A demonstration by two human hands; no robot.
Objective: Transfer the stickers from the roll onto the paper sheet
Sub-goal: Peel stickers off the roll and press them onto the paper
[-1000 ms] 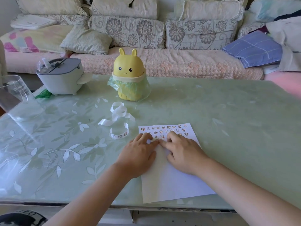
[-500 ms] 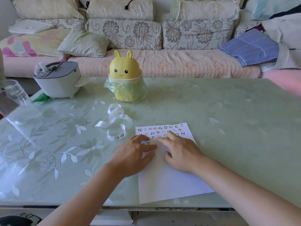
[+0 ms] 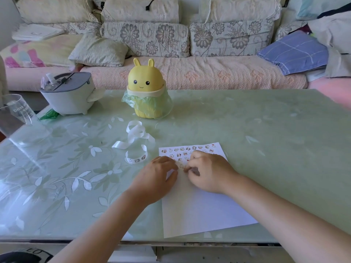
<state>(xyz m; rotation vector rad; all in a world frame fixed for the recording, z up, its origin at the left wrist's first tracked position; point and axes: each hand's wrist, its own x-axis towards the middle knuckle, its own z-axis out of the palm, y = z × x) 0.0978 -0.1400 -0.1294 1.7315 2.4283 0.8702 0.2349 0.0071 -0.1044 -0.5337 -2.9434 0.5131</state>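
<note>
I read one legible marking: "Drink", in white print on the clear cup at the surface's left edge. The line beneath was illegible.

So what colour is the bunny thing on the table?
The bunny-shaped container is yellow, with a green plastic bag round its lower half; the head view shows it.

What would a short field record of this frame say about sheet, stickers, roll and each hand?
sheet: paper sheet flat on table, at near edge
stickers: stickers in rows across its far end
roll: sticker roll left of sheet, untouched
left hand: left hand rests on sheet's left edge
right hand: right hand curled, fingertips below the rows; grip unclear
</note>
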